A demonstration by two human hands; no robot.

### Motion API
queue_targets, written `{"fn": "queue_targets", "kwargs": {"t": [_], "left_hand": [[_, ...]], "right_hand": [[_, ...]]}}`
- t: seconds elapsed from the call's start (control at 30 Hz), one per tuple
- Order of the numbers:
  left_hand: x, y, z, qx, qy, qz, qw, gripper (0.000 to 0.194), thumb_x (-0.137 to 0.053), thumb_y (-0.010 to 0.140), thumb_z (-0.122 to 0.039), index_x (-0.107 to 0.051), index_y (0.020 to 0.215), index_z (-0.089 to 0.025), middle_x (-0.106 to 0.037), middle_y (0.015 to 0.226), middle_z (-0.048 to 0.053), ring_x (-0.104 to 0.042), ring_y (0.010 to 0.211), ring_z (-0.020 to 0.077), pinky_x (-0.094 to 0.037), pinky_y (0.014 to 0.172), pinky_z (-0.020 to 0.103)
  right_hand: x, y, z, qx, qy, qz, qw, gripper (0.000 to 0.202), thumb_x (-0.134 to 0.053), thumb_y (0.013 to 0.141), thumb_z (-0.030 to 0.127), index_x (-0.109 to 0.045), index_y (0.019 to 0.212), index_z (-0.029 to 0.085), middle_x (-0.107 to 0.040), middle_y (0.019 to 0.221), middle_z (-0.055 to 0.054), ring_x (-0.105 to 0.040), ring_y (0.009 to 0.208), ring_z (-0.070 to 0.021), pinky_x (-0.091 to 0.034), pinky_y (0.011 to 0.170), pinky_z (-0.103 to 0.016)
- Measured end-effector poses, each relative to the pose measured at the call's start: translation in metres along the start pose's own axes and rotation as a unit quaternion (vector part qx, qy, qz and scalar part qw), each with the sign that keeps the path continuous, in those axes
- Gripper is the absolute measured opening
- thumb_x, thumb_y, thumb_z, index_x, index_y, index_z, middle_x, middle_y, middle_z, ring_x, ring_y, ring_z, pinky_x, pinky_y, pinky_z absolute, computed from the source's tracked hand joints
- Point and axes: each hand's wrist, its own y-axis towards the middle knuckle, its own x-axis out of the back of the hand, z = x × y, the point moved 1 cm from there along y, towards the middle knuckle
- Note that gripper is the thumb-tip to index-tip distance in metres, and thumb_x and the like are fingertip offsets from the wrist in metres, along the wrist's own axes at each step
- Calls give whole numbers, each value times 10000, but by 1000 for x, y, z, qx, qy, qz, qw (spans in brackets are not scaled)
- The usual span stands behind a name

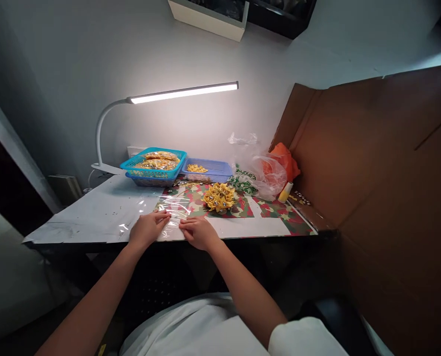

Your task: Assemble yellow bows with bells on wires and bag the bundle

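Note:
A clear, glossy plastic bag (173, 217) lies flat near the front edge of the table. My left hand (149, 228) pinches its left edge with thumb and fingers together. On the opposite edge my right hand (198, 232) has its fingers closed in the same way. Whether the plastic holds anything cannot be made out. Just beyond my right hand sits a cluster of gold artificial flowers (219, 198) with shiny silvery beads, on a camouflage-patterned sheet (242, 211).
A turquoise basket (181, 157) with bagged gold pieces stands at the back left, beside a blue-violet basket (220, 172). Crumpled clear and orange plastic bags (285, 160) and a yellow-white tube (285, 193) lie right. A lit lamp (183, 93) hangs above; cardboard (383, 163) walls the right.

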Motion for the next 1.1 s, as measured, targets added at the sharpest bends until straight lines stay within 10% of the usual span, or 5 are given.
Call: {"fn": "queue_targets", "kwargs": {"t": [0.2,0.43,1.1], "left_hand": [[14,5,-2,29,56,-9,998,467,-430,907,-410,-676,1234,-186,-699,1207,140,-650,1086,369,-528,848,455],[-9,9,-19,-54,94,73,991,561,-436,909,-463,-465,1429,-256,-297,1576,106,-247,1454,329,-181,1121,635],[-6,12,-16,-63,105,129,984,557,-336,956,-466,-369,1481,-286,-218,1609,93,-167,1476,328,-166,1121,628]], "right_hand": [[4,-2,1,3,-18,8,1000,261,-534,901,200,-729,1071,237,-641,1305,-29,-613,1177,-173,-456,1015,-296],[5,-1,0,-1,-27,9,1000,270,-541,901,198,-719,1104,204,-598,1356,-78,-593,1196,-201,-439,1038,-341],[3,-3,1,17,-1,-4,1000,267,-536,885,156,-740,1049,212,-697,1203,-39,-649,1098,-179,-457,1028,-312]]}}
